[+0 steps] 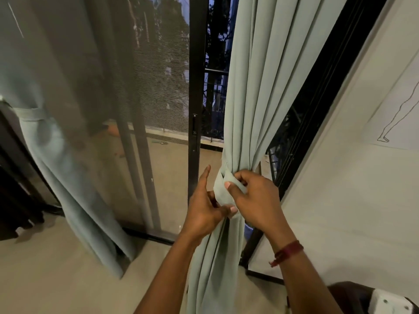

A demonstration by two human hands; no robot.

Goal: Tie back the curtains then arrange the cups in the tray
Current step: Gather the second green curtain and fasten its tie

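Reaching up from the bottom edge, the left forearm (163,279) and the right forearm (306,279), which wears a red thread bracelet (288,251) at the wrist, meet at the gathered waist of the right-hand curtain (256,87). This sage-green drape hangs between the black door frame (196,64) and the white wall, which carries a line drawing (399,105).

A tie-back band (221,189) of the same cloth wraps the bunched folds. The left hand (208,211) pinches the band's lower end between the thumb and the curled fingers, while its index finger points straight up and touches nothing. The right hand (256,200) grips the band higher up, with its fingers hooked into the fold and its thumb pressed flat on the strip.

On the far left, the other curtain (68,177) is cinched by its own band (29,114) beside the mesh screen (158,75), so that side looks done.

The step in hand appears to be the second half of the tying, fastening this band around the right curtain. How the band fastens, whether by knot, hook or loop, cannot be made out. The next move probably calls for drawing the loose end snug and securing it without letting the gathered folds slip free. Both hands need to hold their tension until the band is fastened.

No cups and no tray are in view, so that part of the task is not yet begun.
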